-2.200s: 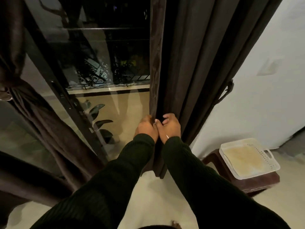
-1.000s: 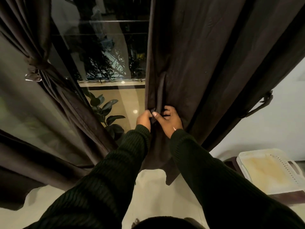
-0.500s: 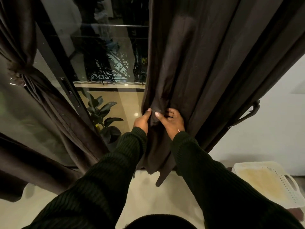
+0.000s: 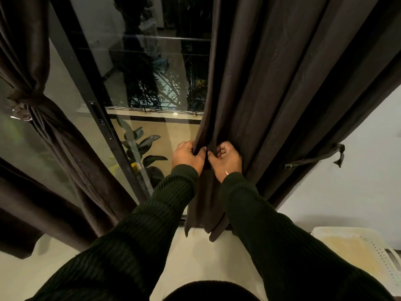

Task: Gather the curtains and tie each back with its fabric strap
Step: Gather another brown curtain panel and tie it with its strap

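Both grips, left hand (image 4: 188, 156) and right hand (image 4: 225, 158), clenched on right curtain (image 4: 271, 94) leading edge by the glass door (image 4: 152, 83); folds could slip loose when I reach for its strap (image 4: 314, 158) hanging well right.

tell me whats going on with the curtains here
A person is gathering the right curtain at a glass door. The left hand and right hand each have a closed grip on folds at its inner edge. Its fabric strap hangs loose by the wall, not yet wrapped around it. The left curtain is already bunched and tied back.
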